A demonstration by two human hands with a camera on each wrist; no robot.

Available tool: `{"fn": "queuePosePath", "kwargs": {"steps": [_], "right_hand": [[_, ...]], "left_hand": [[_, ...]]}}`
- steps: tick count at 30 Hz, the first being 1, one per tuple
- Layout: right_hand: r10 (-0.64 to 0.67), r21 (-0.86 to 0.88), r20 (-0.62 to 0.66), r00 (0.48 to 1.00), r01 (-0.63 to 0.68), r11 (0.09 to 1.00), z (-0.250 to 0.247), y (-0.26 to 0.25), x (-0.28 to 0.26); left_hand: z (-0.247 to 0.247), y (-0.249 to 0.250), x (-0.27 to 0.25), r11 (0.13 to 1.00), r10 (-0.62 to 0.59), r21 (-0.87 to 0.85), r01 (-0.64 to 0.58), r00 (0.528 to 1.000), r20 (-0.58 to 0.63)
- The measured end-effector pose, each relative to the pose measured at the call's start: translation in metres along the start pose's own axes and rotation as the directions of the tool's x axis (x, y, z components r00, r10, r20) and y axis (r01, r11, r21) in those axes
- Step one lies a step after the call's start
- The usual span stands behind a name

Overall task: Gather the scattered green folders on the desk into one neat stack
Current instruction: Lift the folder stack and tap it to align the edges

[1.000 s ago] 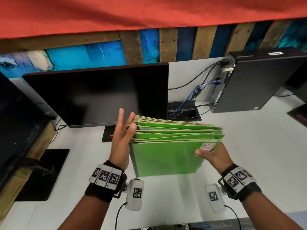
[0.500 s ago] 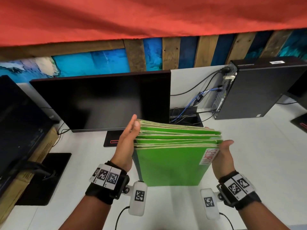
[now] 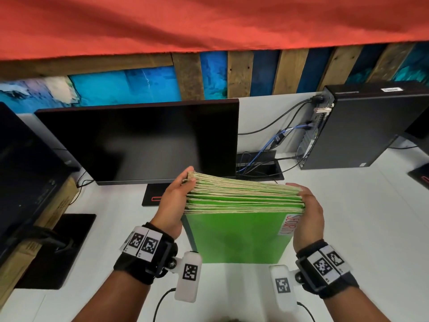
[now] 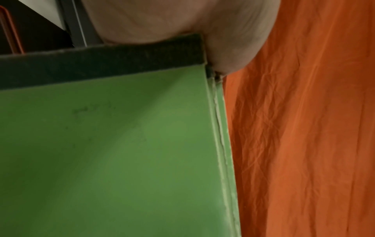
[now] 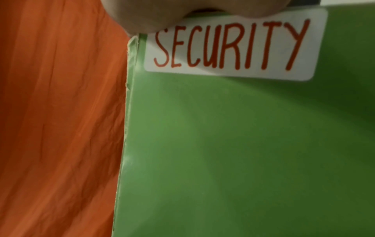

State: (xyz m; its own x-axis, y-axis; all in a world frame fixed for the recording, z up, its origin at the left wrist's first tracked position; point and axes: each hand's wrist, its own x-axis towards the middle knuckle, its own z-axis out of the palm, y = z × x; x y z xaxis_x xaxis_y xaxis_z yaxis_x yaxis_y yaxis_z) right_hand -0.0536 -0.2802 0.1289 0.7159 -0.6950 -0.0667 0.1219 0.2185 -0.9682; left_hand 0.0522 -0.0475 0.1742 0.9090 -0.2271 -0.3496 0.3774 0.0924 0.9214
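A thick stack of green folders stands on its lower edge on the white desk, in front of me. The front folder bears a white label reading SECURITY in red, also plain in the right wrist view. My left hand presses its palm flat against the stack's left side, fingers reaching up past the top corner. My right hand presses the right side the same way. The wrist views show each palm, left and right, against the green cover.
A dark monitor stands just behind the stack, its base by my left hand. A black computer case with cables sits back right. Another screen and a cardboard box are at the left. Orange cloth hangs overhead.
My left hand, spread clear of the stack a second ago, has closed in against its left side. My right hand moved from the front label to the right side. The folder edges now line up.
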Motion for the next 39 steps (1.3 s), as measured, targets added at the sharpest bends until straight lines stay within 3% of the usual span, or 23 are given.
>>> {"fn": "queuePosePath", "kwargs": {"steps": [5, 11, 15, 19, 27, 33, 36, 39], "right_hand": [[-0.005, 0.019, 0.069, 0.998, 0.004, 1.000, -0.002, 0.003, -0.002], [-0.088, -0.098, 0.061, 0.994, 0.093, 0.991, -0.005, 0.002, -0.003], [-0.103, -0.063, 0.078, 0.992, 0.108, 0.992, -0.002, 0.003, 0.004], [-0.133, -0.111, 0.028, 0.991, 0.136, 0.985, 0.002, 0.003, 0.002], [-0.283, -0.209, 0.045, 0.958, 0.286, 0.935, 0.001, 0.010, -0.002], [-0.270, -0.243, 0.060, 0.961, 0.276, 0.930, 0.000, 0.016, 0.010], [-0.254, -0.217, 0.054, 0.966, 0.260, 0.941, 0.003, 0.013, 0.011], [-0.220, -0.150, 0.106, 0.970, 0.235, 0.961, 0.002, 0.008, 0.011]], "left_hand": [[-0.006, -0.005, -0.005, 0.998, 0.009, 0.059, -0.016, 0.992, 0.123], [-0.006, -0.004, -0.004, 0.995, 0.024, 0.095, -0.036, 0.992, 0.127], [-0.007, -0.003, 0.002, 0.995, 0.005, 0.099, -0.020, 0.990, 0.143], [-0.009, -0.006, 0.008, 1.000, -0.015, -0.024, 0.019, 0.986, 0.168], [-0.003, -0.011, 0.010, 0.997, 0.015, -0.076, -0.012, 0.999, 0.051], [0.002, -0.009, 0.027, 0.991, -0.042, -0.122, 0.048, 0.998, 0.048], [0.002, -0.007, 0.023, 0.988, 0.003, -0.153, 0.007, 0.998, 0.062], [-0.006, -0.023, 0.021, 0.955, 0.146, -0.271, -0.119, 0.986, 0.081]]}}
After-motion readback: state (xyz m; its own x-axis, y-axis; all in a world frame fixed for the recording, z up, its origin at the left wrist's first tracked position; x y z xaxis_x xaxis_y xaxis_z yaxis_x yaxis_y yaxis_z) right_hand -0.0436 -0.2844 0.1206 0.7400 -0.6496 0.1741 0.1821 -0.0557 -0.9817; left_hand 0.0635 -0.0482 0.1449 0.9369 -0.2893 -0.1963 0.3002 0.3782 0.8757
